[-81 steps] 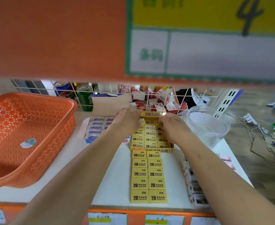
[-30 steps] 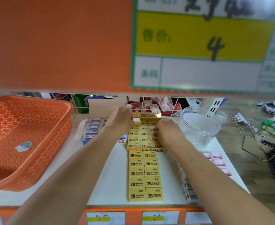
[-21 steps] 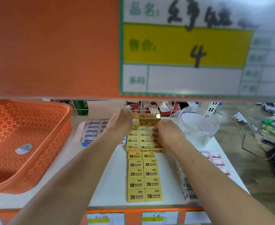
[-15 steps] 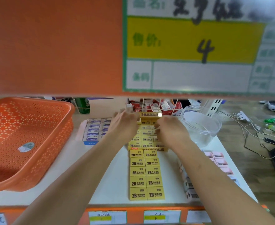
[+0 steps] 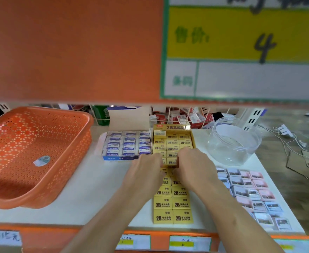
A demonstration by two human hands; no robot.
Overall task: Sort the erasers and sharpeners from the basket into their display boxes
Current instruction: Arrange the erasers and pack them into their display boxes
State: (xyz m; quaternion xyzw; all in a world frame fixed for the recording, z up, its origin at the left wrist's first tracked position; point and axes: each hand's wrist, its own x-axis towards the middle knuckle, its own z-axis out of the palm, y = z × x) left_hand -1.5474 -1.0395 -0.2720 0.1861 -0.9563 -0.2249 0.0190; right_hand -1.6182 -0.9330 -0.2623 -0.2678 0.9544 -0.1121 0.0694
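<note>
A yellow display box [image 5: 172, 127] of 2B erasers stands open at the back middle of the white shelf. Two columns of loose yellow 2B erasers [image 5: 172, 205] run from its front edge toward me. My left hand [image 5: 146, 170] and my right hand [image 5: 195, 167] sit side by side at the box's front edge, over the top of those columns. Their fingers bend down there, and the backs of my hands hide whether they pinch anything. The orange basket [image 5: 67, 161] at the left looks empty apart from a sticker.
A blue-and-white eraser box [image 5: 126, 143] sits left of the yellow one. Pink and purple sharpeners [image 5: 248, 189] lie in rows at the right. A clear plastic jar [image 5: 234, 143] stands behind them. An orange upper shelf with a price sign [image 5: 241, 42] hangs low overhead.
Both hands have drawn back from the far end of the yellow box to its front edge, over the loose erasers. The box's filled rows are now uncovered.
</note>
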